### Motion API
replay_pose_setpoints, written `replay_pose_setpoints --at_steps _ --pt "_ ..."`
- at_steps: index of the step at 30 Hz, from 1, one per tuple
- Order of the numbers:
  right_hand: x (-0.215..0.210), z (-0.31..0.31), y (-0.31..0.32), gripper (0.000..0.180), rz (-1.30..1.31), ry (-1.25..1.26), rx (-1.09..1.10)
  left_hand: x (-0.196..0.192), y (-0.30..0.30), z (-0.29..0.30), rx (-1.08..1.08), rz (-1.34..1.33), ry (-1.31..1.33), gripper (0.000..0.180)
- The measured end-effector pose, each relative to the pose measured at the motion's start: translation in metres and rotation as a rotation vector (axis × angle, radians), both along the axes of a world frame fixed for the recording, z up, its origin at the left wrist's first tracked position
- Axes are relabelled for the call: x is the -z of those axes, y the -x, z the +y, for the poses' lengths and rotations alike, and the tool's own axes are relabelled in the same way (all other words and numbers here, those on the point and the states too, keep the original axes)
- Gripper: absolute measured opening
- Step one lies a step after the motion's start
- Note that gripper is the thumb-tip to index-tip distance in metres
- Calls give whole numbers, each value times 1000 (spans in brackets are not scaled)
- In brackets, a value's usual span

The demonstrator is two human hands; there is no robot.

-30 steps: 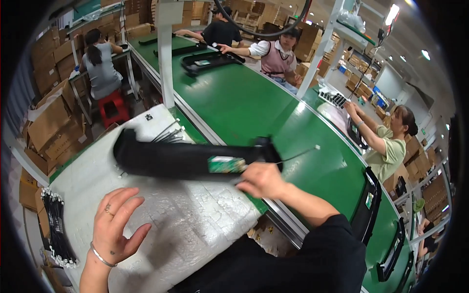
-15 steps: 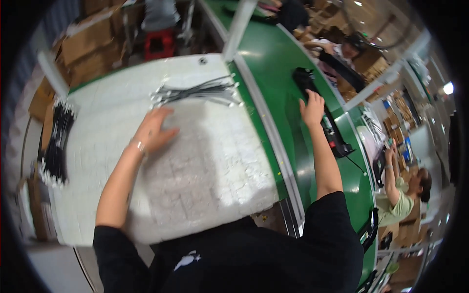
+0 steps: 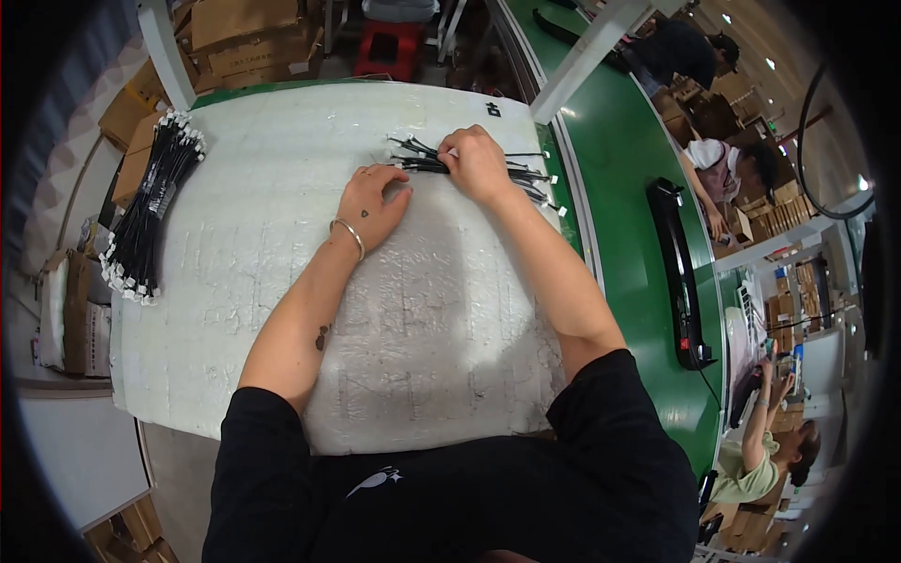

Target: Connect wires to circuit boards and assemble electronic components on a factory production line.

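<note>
Several thin black cables with white plugs [image 3: 527, 174] lie loosely side by side across the far part of the white padded worktop [image 3: 235, 235]. My right hand [image 3: 479, 169] is over them, thumb and fingertips pinched on a cable near the middle of the pile. At the pile's left end is my left hand [image 3: 370, 208], its thumb apart from its curved fingers and its fingertips close to the plugs. Whether those fingertips touch a cable I cannot tell. A thick bundle of the same cables [image 3: 158, 206] lies at the worktop's left edge.
Right of the worktop runs a green conveyor [image 3: 619, 235] carrying a long black housing [image 3: 678, 272]. A small black part [image 3: 493, 109] sits at the worktop's far edge. White posts [image 3: 591, 61] rise at its far corners. Other people work beyond the conveyor; cardboard boxes [image 3: 249, 38] stand behind.
My right hand has left the black housing on the conveyor and come left to the loose cables. My left hand has moved up beside their left end. The view has shifted.
</note>
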State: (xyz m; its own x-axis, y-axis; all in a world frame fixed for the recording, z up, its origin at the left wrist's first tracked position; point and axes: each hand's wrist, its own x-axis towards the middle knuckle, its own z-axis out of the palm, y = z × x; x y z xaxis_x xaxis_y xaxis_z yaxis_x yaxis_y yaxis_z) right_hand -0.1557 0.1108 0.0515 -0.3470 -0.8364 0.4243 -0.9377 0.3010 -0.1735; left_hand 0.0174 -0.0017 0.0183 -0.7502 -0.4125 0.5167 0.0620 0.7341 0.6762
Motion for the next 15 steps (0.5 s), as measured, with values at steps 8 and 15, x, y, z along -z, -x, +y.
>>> replay_pose_setpoints --at_steps 8,15 --pt "-49 27 -29 5 92 137 -115 -6 4 -15 -36 156 -613 19" --pt "-45 66 -48 10 109 237 -69 -33 2 -6 275 172 -1179 15"
